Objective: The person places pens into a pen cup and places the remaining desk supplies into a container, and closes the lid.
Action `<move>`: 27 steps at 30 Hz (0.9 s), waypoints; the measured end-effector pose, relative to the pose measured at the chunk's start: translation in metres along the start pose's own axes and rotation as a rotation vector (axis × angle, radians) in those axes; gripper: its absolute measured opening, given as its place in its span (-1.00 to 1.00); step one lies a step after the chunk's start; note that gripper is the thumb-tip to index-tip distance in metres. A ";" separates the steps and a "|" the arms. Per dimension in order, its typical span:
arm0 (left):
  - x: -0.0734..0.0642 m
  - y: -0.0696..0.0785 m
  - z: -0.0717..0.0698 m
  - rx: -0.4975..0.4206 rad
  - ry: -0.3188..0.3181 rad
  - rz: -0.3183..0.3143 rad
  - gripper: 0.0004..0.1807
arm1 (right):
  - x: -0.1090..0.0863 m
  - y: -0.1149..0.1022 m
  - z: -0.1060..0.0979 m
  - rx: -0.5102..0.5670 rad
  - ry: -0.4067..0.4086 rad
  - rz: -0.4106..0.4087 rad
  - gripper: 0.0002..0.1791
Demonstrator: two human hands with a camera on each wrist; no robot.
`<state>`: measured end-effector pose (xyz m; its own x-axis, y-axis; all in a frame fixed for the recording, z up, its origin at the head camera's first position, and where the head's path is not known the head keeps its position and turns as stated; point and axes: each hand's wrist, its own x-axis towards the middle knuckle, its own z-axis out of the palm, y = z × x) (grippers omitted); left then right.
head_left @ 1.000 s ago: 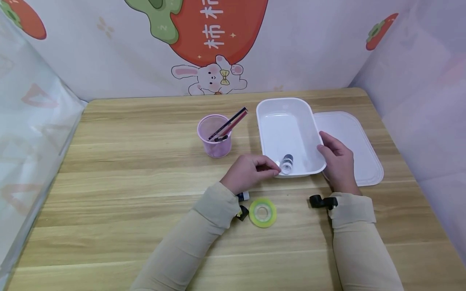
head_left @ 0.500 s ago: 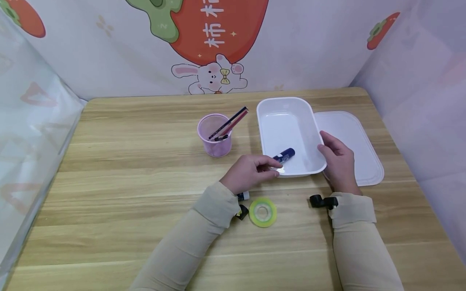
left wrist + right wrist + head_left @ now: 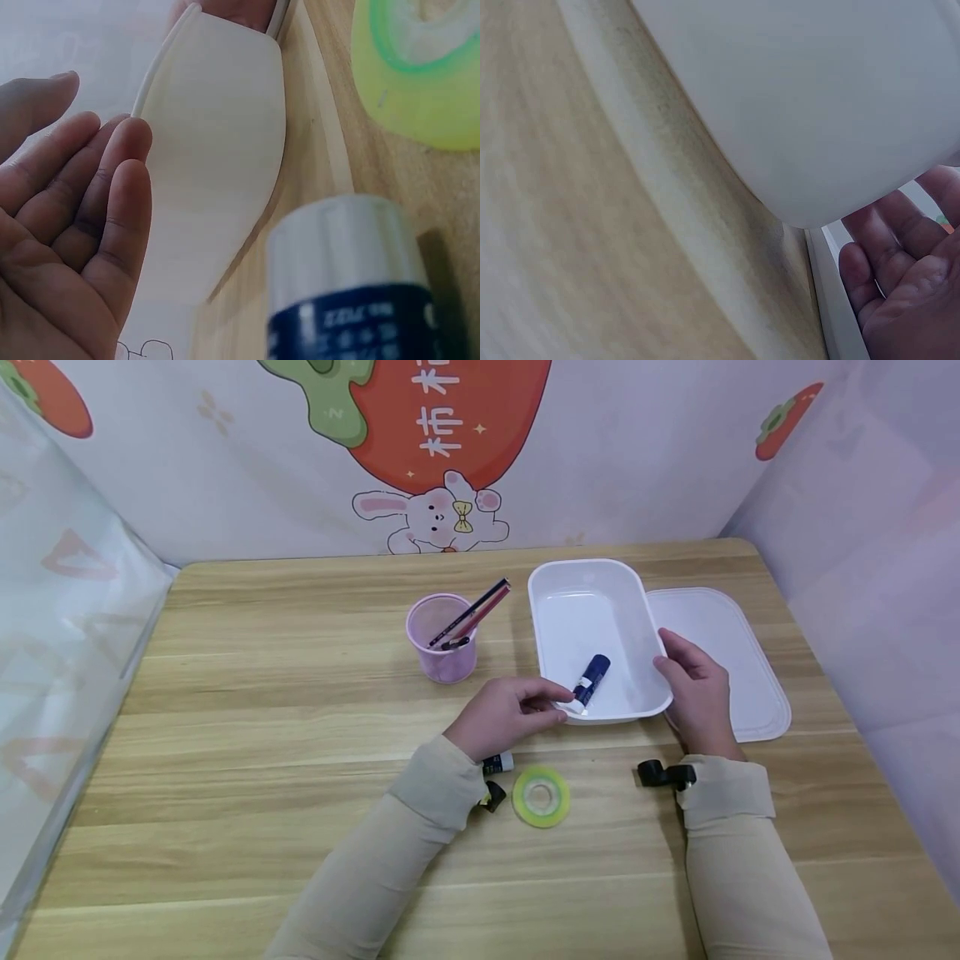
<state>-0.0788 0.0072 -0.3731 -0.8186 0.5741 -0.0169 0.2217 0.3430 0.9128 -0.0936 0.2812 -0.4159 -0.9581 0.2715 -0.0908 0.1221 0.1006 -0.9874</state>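
A dark blue glue stick [image 3: 592, 679] with a white end lies in the near part of a white plastic box [image 3: 588, 618]. At the box's near left corner is my left hand [image 3: 510, 714], its fingers loosely bent and the thumb apart. In the left wrist view that hand [image 3: 71, 217] holds nothing, its fingers beside the box wall [image 3: 217, 135]. My right hand [image 3: 697, 689] grips the right rim of the box, thumb over the edge and fingers outside. A second glue stick [image 3: 498, 763], with a white cap, lies by the left wrist, partly hidden by the sleeve.
A roll of yellow-green tape [image 3: 542, 797] lies in front of the box. The white lid [image 3: 738, 664] rests on the wooden table [image 3: 262, 710] at right, partly under the right hand. Left of the box stands a pink cup [image 3: 442, 652] with several pencils or pens.
The glue stick, first end-up at my left fingertips, has tipped over and come to lie in the box. My left hand has drawn back slightly left; the right hand keeps its place.
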 end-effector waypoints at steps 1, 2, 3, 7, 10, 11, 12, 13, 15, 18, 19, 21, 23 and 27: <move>-0.001 0.001 -0.001 -0.006 0.002 -0.002 -0.73 | 0.000 0.000 0.000 0.001 0.000 0.003 -0.56; -0.003 0.002 -0.002 -0.014 0.005 -0.007 -0.73 | 0.000 0.000 0.000 -0.002 0.000 0.006 -0.56; -0.004 0.002 -0.003 -0.016 0.010 -0.009 -0.73 | 0.000 0.000 0.000 -0.002 0.000 0.009 -0.56; -0.010 0.004 -0.009 -0.053 0.027 0.003 -0.73 | 0.000 -0.001 0.000 0.017 -0.002 0.011 -0.56; -0.016 0.003 -0.015 -0.089 0.045 0.001 -0.73 | 0.000 0.000 0.000 0.009 0.000 0.006 -0.56; -0.018 0.001 -0.017 -0.099 0.055 -0.004 -0.73 | 0.000 0.000 0.000 0.006 0.000 0.007 -0.56; -0.021 0.001 -0.019 -0.103 0.066 -0.009 -0.74 | 0.000 0.000 0.000 -0.001 0.001 0.007 -0.55; -0.024 0.000 -0.022 -0.109 0.076 -0.014 -0.74 | 0.000 0.000 0.000 -0.002 0.001 0.008 -0.55; -0.029 -0.001 -0.026 -0.114 0.094 -0.019 -0.75 | 0.000 0.000 0.000 0.001 -0.001 0.015 -0.55; -0.037 -0.002 -0.031 -0.127 0.114 -0.016 -0.76 | 0.000 0.000 -0.001 0.011 -0.004 0.021 -0.55; -0.039 -0.003 -0.031 -0.129 0.119 -0.018 -0.76 | 0.000 0.000 -0.001 0.018 -0.005 0.021 -0.55; -0.044 -0.004 -0.033 -0.128 0.129 -0.021 -0.76 | 0.000 0.000 -0.001 0.020 -0.008 0.022 -0.55; -0.049 -0.006 -0.034 -0.121 0.137 -0.028 -0.75 | -0.001 0.000 -0.001 0.019 -0.009 0.021 -0.54; -0.058 -0.011 -0.034 -0.121 0.151 -0.071 -0.74 | -0.001 -0.001 0.000 -0.001 -0.006 0.022 -0.54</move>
<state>-0.0517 -0.0551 -0.3682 -0.9021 0.4304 -0.0299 0.1029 0.2818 0.9540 -0.0928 0.2810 -0.4151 -0.9567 0.2682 -0.1127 0.1428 0.0954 -0.9851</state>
